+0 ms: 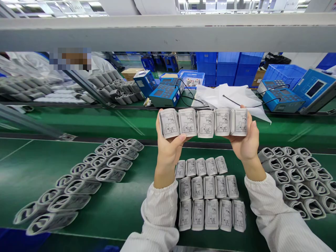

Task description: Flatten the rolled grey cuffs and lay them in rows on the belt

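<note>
A row of several rolled grey cuffs (205,122) with printed diagrams is lifted above the green table (39,164), pressed end to end between my hands. My left hand (169,147) grips the left end of the row, thumb across the front. At the right end my right hand (245,141) holds the last cuff, fingers curled behind it. Below them, three rows of the same cuffs (210,194) lie flat on the table between my forearms.
Rolled cuffs lie in rows at the left (78,182) and at the right (296,178). Beyond a green belt (105,122) stand blue test devices (165,94), white sheets (231,96), blue crates (228,66) and another person in white (31,64). A grey beam (168,33) crosses overhead.
</note>
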### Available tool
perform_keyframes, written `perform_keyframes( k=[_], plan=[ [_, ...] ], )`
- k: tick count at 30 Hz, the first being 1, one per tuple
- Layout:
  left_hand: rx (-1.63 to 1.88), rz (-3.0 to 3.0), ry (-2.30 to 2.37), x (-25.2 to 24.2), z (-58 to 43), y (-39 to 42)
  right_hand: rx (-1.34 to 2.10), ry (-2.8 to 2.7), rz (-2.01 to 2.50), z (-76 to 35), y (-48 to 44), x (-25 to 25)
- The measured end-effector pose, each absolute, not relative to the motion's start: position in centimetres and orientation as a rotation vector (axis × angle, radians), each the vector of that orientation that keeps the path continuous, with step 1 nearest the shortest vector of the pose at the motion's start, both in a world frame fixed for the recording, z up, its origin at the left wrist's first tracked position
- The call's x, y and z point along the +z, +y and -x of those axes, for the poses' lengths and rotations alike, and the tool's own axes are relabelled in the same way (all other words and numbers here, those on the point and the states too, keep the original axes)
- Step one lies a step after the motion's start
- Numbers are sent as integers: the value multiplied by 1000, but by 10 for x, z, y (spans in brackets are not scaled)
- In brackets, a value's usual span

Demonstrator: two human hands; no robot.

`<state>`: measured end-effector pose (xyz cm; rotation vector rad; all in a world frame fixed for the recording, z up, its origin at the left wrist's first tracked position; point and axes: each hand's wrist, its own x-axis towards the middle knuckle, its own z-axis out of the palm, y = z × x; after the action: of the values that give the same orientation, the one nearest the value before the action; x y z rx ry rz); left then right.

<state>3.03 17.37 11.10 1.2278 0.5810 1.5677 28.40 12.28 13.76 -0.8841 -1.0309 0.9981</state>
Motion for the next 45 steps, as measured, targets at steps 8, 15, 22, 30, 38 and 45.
perform_keyframes(
  k=[8,15,22,30,38,45],
  plan=[
    [1556,-1235,627,116,-30,172,1050,-977,810,-278,119,140],
    [1551,-1228,655,116,-30,171,1040,-968,785,-274,114,142],
    [1542,-1249,658,115,-29,173,1021,-1051,837,-274,112,146],
    [1557,-1306,660,110,-30,173,944,-1200,971,-278,114,144],
    [1536,-1619,849,85,0,211,666,-1446,1152,-311,138,114],
    [649,-2087,1357,51,32,218,973,-1687,1302,-323,179,56]
  ],
)
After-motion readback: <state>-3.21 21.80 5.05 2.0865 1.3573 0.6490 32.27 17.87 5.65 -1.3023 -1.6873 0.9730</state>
